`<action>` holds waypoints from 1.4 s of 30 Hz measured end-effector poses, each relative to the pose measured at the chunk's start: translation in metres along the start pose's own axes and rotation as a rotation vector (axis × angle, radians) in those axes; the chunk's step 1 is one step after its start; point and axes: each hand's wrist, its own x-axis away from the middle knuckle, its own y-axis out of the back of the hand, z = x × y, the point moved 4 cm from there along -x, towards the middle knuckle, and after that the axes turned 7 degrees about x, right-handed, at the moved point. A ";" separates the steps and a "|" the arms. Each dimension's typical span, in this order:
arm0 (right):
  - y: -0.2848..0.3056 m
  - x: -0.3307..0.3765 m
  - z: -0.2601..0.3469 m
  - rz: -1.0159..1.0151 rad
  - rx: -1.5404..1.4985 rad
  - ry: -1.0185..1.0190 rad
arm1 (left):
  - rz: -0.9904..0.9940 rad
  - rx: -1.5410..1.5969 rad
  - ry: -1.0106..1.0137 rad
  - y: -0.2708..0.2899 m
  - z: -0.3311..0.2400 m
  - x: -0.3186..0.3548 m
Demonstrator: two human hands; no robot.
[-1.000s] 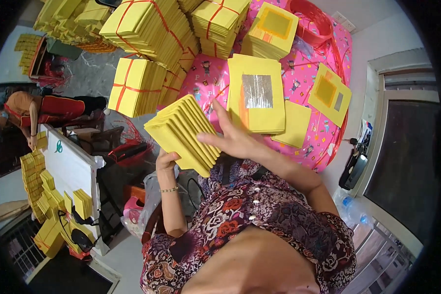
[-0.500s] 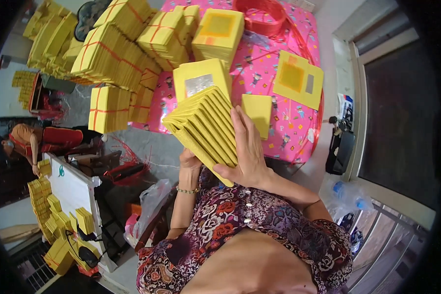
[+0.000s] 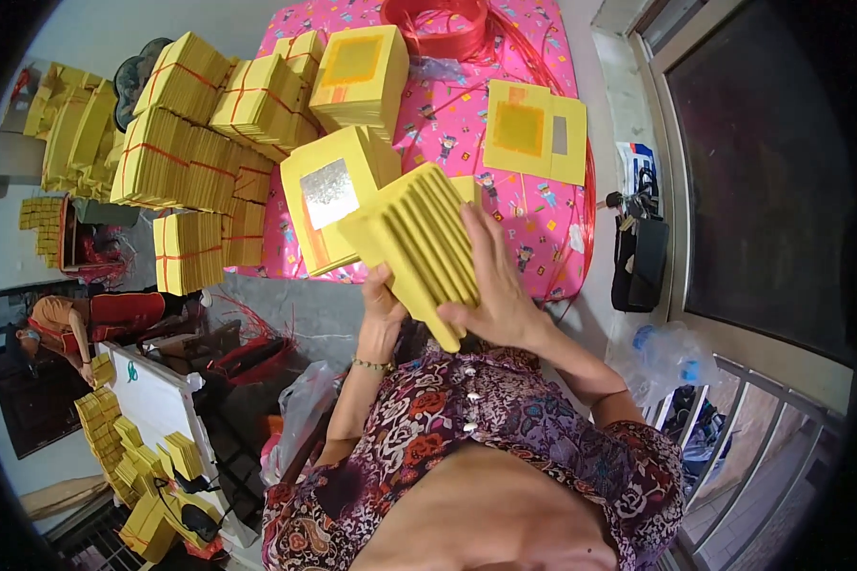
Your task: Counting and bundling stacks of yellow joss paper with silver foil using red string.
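Above my lap, both hands hold a thick bundle of folded yellow paper [image 3: 433, 252], its pleated edges fanning toward the upper right. My left hand [image 3: 381, 297] grips its lower left edge, fingers partly hidden beneath. My right hand [image 3: 498, 290] presses along the right side, thumb near the lower end and fingers stretched up the edge. Just beyond lies a stack of yellow paper with a silver patch [image 3: 328, 195], partly covered by the bundle. Behind that rises a taller stack with a gold square [image 3: 352, 62]. A yellow sheet [image 3: 468, 188] shows partly behind the bundle.
Tied yellow paper bundles [image 3: 162, 157] crowd the left of the pink-covered table [image 3: 543, 214]. Flat yellow sheets [image 3: 567, 138] and a red strapping coil [image 3: 438, 24] lie on it. At far left, a person [image 3: 129, 309] stands by a white table [image 3: 152, 385]. Clear bottles [image 3: 671, 352] sit right.
The view has shifted, moving the table leftward in the picture. The held bundle is tilted differently, showing more of its flat left face. More of the silver-patched stack is visible.
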 end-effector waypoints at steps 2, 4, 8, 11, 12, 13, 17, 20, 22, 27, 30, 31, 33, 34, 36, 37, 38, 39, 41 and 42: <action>0.002 0.002 -0.025 0.005 -0.065 -0.032 | -0.171 -0.026 0.035 -0.006 0.016 -0.006; -0.001 0.012 -0.042 -0.004 -0.108 -0.059 | -0.251 -0.006 0.030 -0.011 0.032 -0.011; -0.023 0.039 -0.090 -0.271 -0.720 -0.374 | -0.308 0.158 0.130 -0.011 0.052 -0.026; -0.049 0.050 -0.105 -0.330 -0.882 -0.429 | -0.264 0.210 0.160 -0.012 0.063 -0.036; -0.055 0.046 -0.107 -0.349 -0.917 -0.521 | -0.234 0.214 0.120 -0.007 0.067 -0.041; -0.061 0.042 -0.110 -0.367 -0.952 -0.612 | -0.205 0.218 0.078 -0.003 0.071 -0.044; -0.050 0.021 -0.136 -0.396 -1.074 -0.701 | -0.273 0.047 -0.026 -0.008 0.069 -0.041; -0.042 0.006 -0.172 -0.259 -1.147 -0.767 | -0.140 -0.455 0.078 0.020 0.060 -0.030; -0.031 -0.019 -0.194 -0.143 -1.116 -0.686 | -0.242 -0.745 0.038 0.069 0.047 -0.020; -0.029 -0.105 -0.220 0.237 -0.994 -0.544 | -0.512 -1.045 -0.175 0.154 0.017 -0.014; -0.062 -0.156 -0.196 0.749 -0.677 -0.369 | -0.642 -0.668 0.008 0.195 0.014 -0.029; -0.073 -0.164 -0.194 0.838 -0.620 -0.374 | -0.703 -0.500 0.119 0.204 0.020 -0.036; -0.110 -0.179 -0.208 1.073 -0.677 -0.342 | -0.631 -0.448 0.147 0.180 0.018 -0.053; -0.124 -0.190 -0.207 1.077 -0.678 -0.343 | -0.573 -0.348 0.077 0.177 0.016 -0.060; -0.145 -0.197 -0.212 1.305 -0.476 -0.364 | -0.478 -0.241 0.039 0.173 0.016 -0.067; -0.152 -0.201 -0.216 1.303 -0.477 -0.369 | -0.477 -0.241 0.044 0.172 0.019 -0.070; -0.161 -0.202 -0.227 1.321 -0.464 -0.384 | -0.504 -0.279 0.020 0.169 0.018 -0.074; -0.167 -0.202 -0.236 1.341 -0.451 -0.397 | -0.531 -0.317 -0.005 0.168 0.019 -0.078; -0.171 -0.204 -0.251 1.337 -0.424 -0.423 | -0.531 -0.377 0.005 0.168 0.022 -0.087; -0.171 -0.204 -0.256 1.364 -0.386 -0.408 | -0.551 -0.344 0.019 0.170 0.026 -0.089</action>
